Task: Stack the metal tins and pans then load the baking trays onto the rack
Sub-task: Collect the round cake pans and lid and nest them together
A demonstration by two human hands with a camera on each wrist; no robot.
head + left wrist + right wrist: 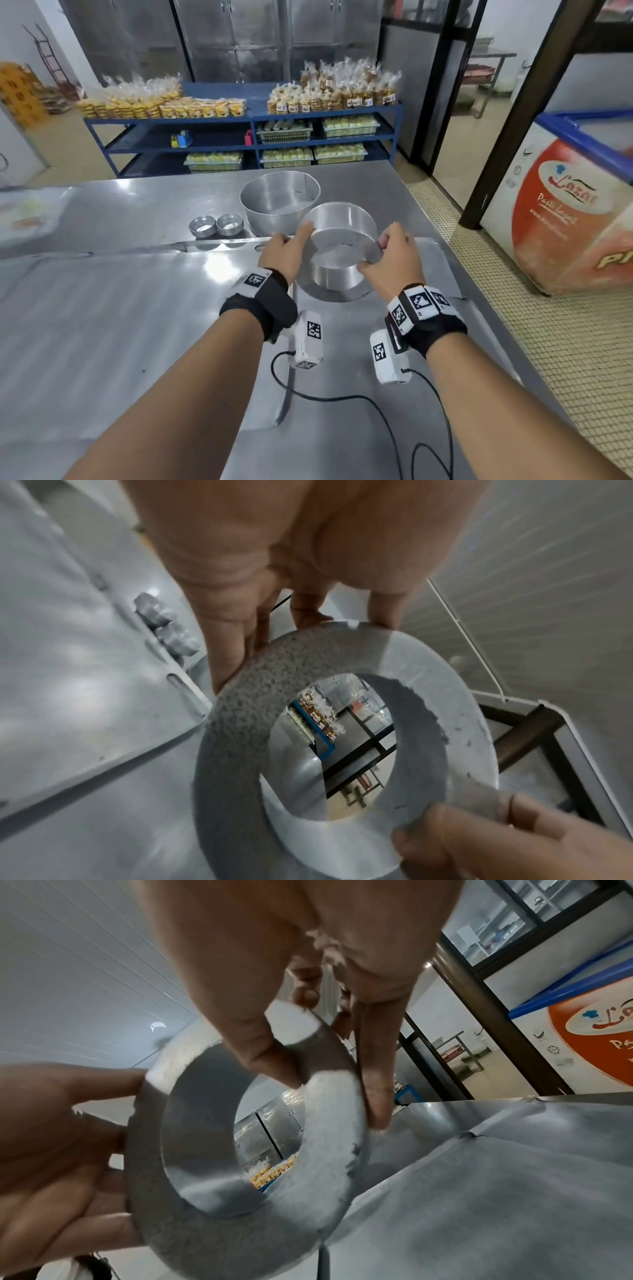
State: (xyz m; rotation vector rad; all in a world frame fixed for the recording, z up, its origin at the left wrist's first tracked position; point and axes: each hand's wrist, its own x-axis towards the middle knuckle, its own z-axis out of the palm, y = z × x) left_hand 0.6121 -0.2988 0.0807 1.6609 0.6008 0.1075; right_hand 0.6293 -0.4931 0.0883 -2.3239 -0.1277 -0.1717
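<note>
The ring (342,246) — a bottomless round metal tin, since both wrist views look straight through it to the shelves beyond — is held just above the worktop (137,308), tilted, between the two hands. The left hand (286,248) has its grip on the ring's left wall, fingers laid flat along the outside; whether the thumb hooks the rim I cannot tell. The right hand (387,260) pinches the right wall, thumb inside and fingers outside, as the right wrist view shows.

I judge it light and stiff: thin sheet metal, with a bare edge that could be sharp and a smooth wall that could slip. Taking it at two opposite points on the wall, as now, seems the sound hold; squeezing hard might pull it out of round.

Just beyond the hands stands a larger tin (279,202), open side up, with the ring's far edge overlapping it in the head view — the likely place for nesting. Left of the left hand, two small stacks of little tins (215,225) sit side by side.

No baking trays or rack can be made out. The larger tin's near wall is hidden by the ring and the left hand, and the right fingertips are blurred in the head view.
</note>
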